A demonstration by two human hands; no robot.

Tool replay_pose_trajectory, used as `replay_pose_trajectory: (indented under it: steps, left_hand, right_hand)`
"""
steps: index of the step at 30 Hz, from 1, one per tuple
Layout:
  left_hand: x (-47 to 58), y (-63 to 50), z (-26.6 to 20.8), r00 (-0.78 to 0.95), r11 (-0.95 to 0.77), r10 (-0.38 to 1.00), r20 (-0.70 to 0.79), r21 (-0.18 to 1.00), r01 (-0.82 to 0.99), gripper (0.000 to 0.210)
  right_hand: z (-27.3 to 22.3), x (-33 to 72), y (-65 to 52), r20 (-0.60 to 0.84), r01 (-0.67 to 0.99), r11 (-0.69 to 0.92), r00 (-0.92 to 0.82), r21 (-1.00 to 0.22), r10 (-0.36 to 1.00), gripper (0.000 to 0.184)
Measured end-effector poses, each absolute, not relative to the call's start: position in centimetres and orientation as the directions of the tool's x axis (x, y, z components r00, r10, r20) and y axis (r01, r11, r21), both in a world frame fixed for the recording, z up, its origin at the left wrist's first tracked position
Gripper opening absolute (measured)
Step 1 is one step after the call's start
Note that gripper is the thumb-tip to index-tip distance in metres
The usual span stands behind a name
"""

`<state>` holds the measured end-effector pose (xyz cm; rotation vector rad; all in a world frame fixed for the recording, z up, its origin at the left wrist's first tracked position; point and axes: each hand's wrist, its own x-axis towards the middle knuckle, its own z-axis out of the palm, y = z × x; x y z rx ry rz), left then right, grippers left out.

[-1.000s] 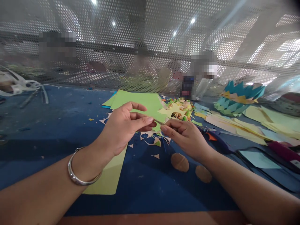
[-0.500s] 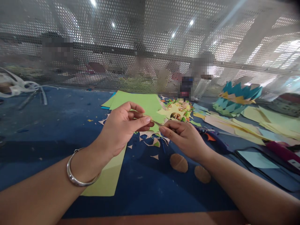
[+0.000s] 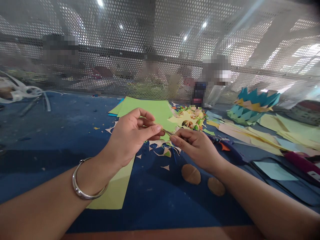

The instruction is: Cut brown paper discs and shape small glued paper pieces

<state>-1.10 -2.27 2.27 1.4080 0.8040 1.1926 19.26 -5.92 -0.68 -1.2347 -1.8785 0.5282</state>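
Note:
Above the table, my left hand pinches something small between thumb and fingertips; it is mostly hidden, with a pale edge showing. My right hand is closed round a thin pointed metal tool, whose tip reaches the left fingertips. The tool's other end is hidden in the right fist. Below the right wrist lie two brown paper discs. Behind the hands is a light green sheet, and a yellow-green sheet lies partly under my left forearm.
Cut paper scraps and a pile of small paper pieces lie mid-table. At right are a glue gun, a black cable, paper sheets and a teal zigzag paper basket. A perforated metal screen stands behind; people show blurred beyond it.
Both hands stay in nearly the same place. The metal tool shows slightly more plainly between them; the things on the table have not moved.

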Motion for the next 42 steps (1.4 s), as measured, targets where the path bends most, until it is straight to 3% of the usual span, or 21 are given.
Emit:
replay_pose_trajectory:
  steps: [12, 23, 42]
  left_hand:
    - [-1.2, -2.2, 2.1, 0.280, -0.216, 0.927, 0.250, 0.965, -0.146, 0.031]
    - [-0.7, -2.6, 1.3, 0.382, -0.010, 0.919, 0.101, 0.972, -0.235, 0.037]
    - [-0.4, -3.0, 1.5, 0.340, -0.065, 0.930, 0.142, 0.971, -0.229, 0.037]
  right_hand:
    - [-0.7, 19.2, -6.0, 0.412, 0.567, 0.444, -0.193, -0.694, 0.890, 0.049]
    - [-0.6, 19.1, -6.0, 0.420, 0.566, 0.435, -0.165, -0.701, 0.892, 0.049]
    - [-0.8, 18.8, -5.9, 0.448, 0.585, 0.466, -0.188, -0.664, 0.874, 0.048]
